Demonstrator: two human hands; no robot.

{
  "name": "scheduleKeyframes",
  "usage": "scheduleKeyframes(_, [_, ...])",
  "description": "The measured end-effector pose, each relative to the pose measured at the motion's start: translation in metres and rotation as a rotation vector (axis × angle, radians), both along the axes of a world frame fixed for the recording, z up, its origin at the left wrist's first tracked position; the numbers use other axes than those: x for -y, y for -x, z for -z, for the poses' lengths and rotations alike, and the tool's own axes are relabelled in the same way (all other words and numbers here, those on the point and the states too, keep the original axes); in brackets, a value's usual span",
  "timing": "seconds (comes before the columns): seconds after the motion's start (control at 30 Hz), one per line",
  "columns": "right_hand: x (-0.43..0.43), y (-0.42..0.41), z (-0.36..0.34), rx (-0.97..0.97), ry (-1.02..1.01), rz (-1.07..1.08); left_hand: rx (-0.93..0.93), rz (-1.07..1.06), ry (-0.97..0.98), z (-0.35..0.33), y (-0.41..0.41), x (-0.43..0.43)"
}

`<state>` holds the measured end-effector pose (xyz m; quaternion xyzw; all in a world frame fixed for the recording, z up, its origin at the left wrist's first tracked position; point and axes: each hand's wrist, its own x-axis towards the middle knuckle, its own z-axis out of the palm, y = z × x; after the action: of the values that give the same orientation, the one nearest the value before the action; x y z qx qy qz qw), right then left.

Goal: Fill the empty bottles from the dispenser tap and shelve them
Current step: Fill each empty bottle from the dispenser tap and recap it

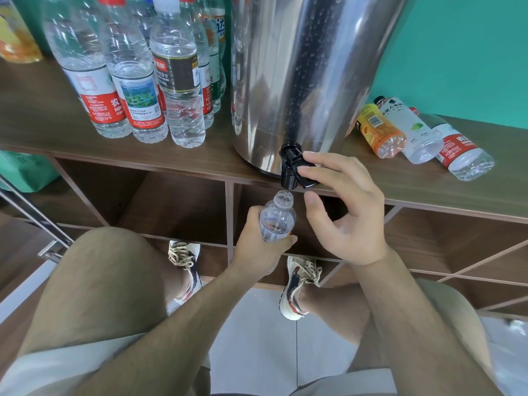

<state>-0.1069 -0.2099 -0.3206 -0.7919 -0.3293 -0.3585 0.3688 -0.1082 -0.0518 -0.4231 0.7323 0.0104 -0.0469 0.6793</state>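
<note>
Left hand [254, 242] grips the small bottle [277, 220] upright, mouth directly under the dispenser tap [289, 170] to catch the stream. Right hand [350, 212] has fingers extended, pressing the tap's lever [308, 182] to keep it flowing, thumb clear.
</note>
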Motion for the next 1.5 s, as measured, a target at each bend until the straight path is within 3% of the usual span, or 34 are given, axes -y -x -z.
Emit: scheduleKeyframes(1.5, [-0.0012, 0.0047, -0.0027, -0.056, -0.027, 0.012, -0.004, 0.004, 0.002, -0.0002, 0.0003, 0.0009])
